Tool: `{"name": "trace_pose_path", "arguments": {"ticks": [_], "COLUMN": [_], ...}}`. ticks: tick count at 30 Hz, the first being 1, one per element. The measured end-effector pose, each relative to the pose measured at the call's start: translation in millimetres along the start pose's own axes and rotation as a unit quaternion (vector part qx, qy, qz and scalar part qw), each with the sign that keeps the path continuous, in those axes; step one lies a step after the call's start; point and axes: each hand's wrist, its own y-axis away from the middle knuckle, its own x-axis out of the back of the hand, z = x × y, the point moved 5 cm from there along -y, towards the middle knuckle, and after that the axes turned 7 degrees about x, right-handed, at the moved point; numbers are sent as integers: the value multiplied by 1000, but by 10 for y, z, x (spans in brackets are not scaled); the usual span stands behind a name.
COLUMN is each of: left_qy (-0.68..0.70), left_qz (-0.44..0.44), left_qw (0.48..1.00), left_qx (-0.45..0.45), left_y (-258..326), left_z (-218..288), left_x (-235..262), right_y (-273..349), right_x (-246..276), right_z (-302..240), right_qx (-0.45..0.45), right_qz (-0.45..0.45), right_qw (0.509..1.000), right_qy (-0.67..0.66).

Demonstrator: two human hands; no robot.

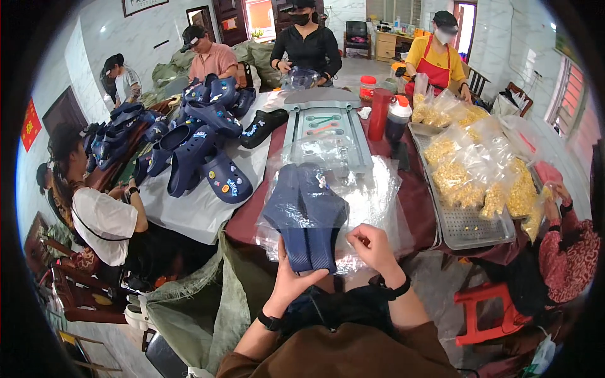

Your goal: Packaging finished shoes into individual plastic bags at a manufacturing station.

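Nearest me, my left hand (291, 277) grips the heel end of a pair of navy clogs (307, 214), soles up, thumb across the bottom edge. My right hand (373, 247) pinches the clear plastic bag (372, 195) just right of the clogs; I cannot tell whether the pair sits fully inside it. The clogs hang over the near edge of the dark red table (413, 201), with open room only below that edge, toward my lap. Beyond the clogs a grey tool tray (324, 126) crowds in; right of them a metal tray (466, 230) holds bagged yellow snacks (469, 170). Left, a heap of blue clogs (201, 145) covers the table's white sheet. Glare hides the bag's mouth.
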Motion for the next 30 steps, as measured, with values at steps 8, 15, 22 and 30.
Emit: {"name": "trace_pose_path", "arguments": {"ticks": [8, 15, 22, 30], "left_qy": [-207, -207, -243, -162], "left_qz": [52, 6, -44, 9], "left_qw": [972, 975, 966, 981], "left_qx": [-103, -84, -70, -107], "left_y": [59, 17, 44, 90], "left_z": [260, 191, 290, 338], "left_x": [-17, -32, 0, 26], "right_y": [291, 407, 394, 371], "right_x": [92, 110, -156, -140], "right_z": [-44, -681, -800, -646], "right_qx": [-4, 218, 177, 122], "right_qz": [-62, -30, -75, 27], "right_qw": [997, 973, 978, 985], "right_qy": [-55, 65, 81, 122]}}
